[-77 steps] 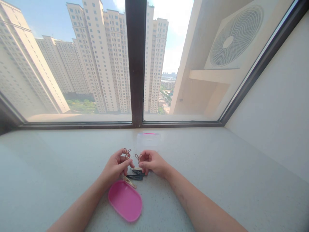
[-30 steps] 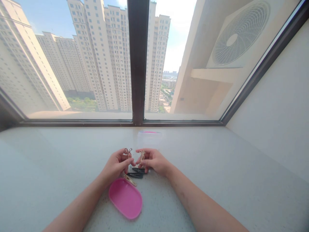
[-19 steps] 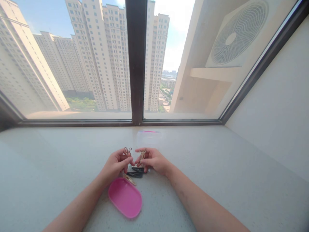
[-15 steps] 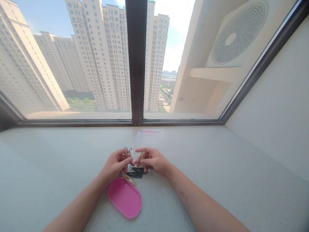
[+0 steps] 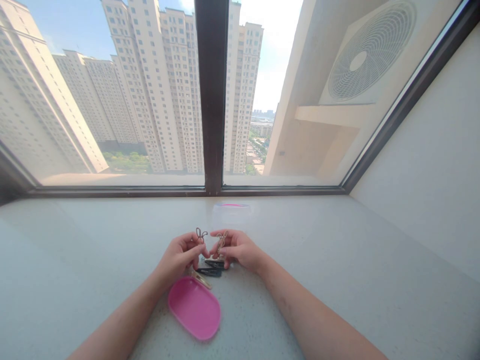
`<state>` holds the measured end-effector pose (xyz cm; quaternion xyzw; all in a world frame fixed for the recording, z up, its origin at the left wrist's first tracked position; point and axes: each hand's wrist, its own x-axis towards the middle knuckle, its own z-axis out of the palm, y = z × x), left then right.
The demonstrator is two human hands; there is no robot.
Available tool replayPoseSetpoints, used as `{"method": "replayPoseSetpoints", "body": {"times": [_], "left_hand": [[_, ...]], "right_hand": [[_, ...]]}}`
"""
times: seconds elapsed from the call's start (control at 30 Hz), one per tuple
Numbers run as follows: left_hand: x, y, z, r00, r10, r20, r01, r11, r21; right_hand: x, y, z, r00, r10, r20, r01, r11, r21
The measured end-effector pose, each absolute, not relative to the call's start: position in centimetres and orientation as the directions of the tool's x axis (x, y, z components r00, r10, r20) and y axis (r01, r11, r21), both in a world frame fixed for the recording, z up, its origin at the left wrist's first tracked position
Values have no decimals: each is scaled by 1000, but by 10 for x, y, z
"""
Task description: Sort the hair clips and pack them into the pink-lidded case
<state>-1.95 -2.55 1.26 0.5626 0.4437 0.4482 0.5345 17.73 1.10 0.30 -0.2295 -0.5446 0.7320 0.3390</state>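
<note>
Pale speckled windowsill (image 5: pixel 318 250) under a dark-framed window (image 5: pixel 213 100): fine handling at close quarters

The left hand's (image 5: pixel 183 254) fingers pinch narrowly on a thin, dark brown looped piece (image 5: pixel 201 233); the right hand's (image 5: pixel 242 251) fingers pinch a pale gold, bow-like looped piece (image 5: pixel 221 240). Wire or cord is too small to tell. Both pieces are held up off the sill, near each other but apart, loops upward.

A light pinch low on each piece probably suits best, leaving the loops free so they neither bend nor snag. Flat black hair clips (image 5: pixel 210 272) lie just below the fingers, easily nudged, so some clearance seems wise.

Nearer the body, a slim gold-toned clip (image 5: pixel 203 280) lies along the edge of a shallow, rounded pink plastic tray (image 5: pixel 200 322); contact is unclear. Toward the window stands a clear plastic container (image 5: pixel 232 212) with a pink line at its top.
</note>
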Motion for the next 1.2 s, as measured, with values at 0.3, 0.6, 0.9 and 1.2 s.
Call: {"method": "replayPoseSetpoints", "body": {"times": [0.3, 0.6, 0.9, 1.2], "left_hand": [[-19, -24, 16, 196, 981, -4, 29, -2, 1000], [-16, -25, 21, 189, 982, -3, 22, -1, 1000], [-20, -25, 18, 241, 970, -7, -39, 17, 999], [-22, -25, 18, 293, 955, -52, -97, 84, 992]], "right_hand": [[178, 11, 3, -658, 752, 48, -257, -164, -952], [178, 11, 2, -667, 742, 64, -256, -148, -955], [178, 11, 2, -665, 745, 50, -252, -161, -954], [178, 12, 1, -667, 743, 53, -260, -165, -951]]}}
